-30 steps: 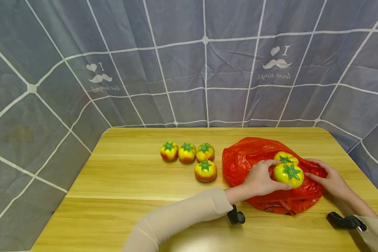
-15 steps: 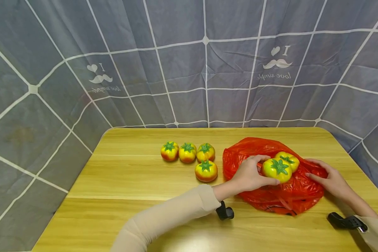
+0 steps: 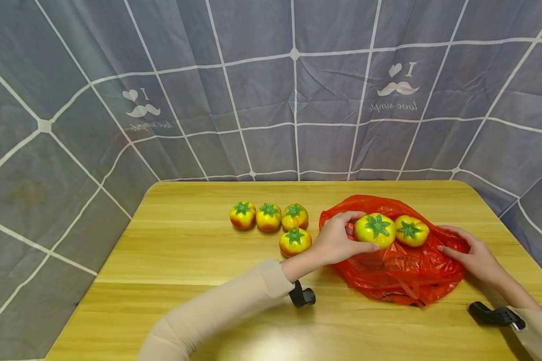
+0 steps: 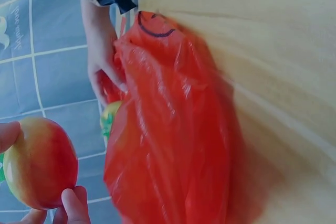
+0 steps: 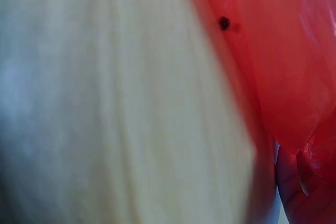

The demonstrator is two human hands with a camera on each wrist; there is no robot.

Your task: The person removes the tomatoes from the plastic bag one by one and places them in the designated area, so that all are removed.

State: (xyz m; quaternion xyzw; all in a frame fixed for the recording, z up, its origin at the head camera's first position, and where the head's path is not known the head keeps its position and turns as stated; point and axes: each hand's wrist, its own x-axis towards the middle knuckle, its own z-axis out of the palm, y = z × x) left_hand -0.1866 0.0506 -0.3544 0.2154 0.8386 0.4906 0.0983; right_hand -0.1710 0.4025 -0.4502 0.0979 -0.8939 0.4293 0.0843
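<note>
Head: one yellow-red tomato (image 3: 376,232), pinched by its sides in my left hand (image 3: 336,241), over a red plastic bag (image 3: 402,281); my right hand (image 3: 475,255) holds the bag's edge, presumably to steady it. Left wrist: same tomato, braced from opposite sides, likely against slipping. Right wrist: bag partly covering my right hand.

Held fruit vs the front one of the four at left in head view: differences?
The held fruit is gripped by the left hand; the front fruit sits on the table.
In head view, the held fruit looks larger and mostly yellow; the front fruit looks smaller, with a redder base.
Both have green leaf tops.
</note>
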